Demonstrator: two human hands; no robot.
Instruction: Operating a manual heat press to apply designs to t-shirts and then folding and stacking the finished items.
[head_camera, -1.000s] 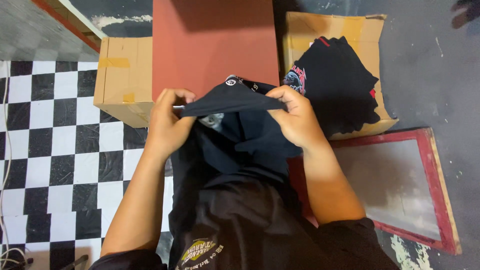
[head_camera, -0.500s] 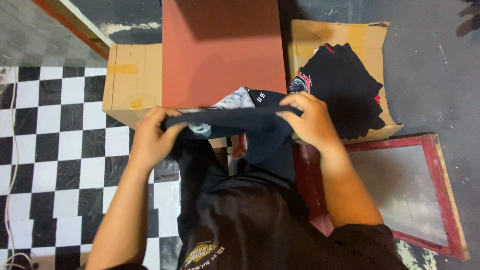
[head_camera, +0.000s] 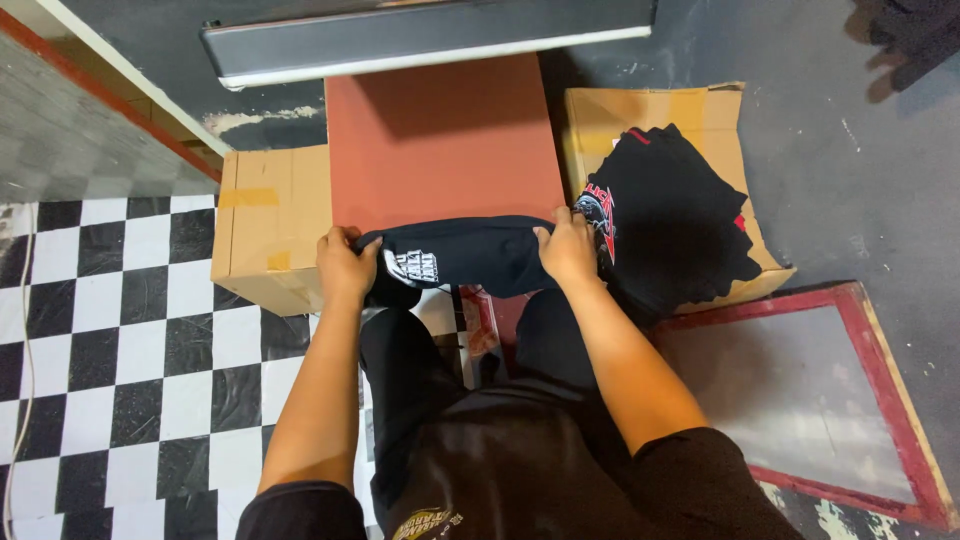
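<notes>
black cotton t-shirt with white print (head_camera: 455, 258): soft, light, floppy; likely sags if held one-sided
grip: both ends, at near edge of red flat platen (head_camera: 440, 140)
left hand (head_camera: 345, 265): fingers curled, pinching shirt's left end
right hand (head_camera: 568, 250): clamped on right end

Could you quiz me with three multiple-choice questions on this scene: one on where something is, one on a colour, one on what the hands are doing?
1. Where does the pile of black shirts lie?
A. in the open cardboard box to the right
B. on the checkered floor
C. on the red-framed screen

2. What colour is the flat board?
A. green
B. brick red
C. white

3. How is the black garment held?
A. by one hand only
B. by nobody
C. by both hands, at the board's near edge

Answers: 1 A, the pile rests on that box. 2 B, its surface is reddish. 3 C, the left hand and right hand grip its ends.
</notes>
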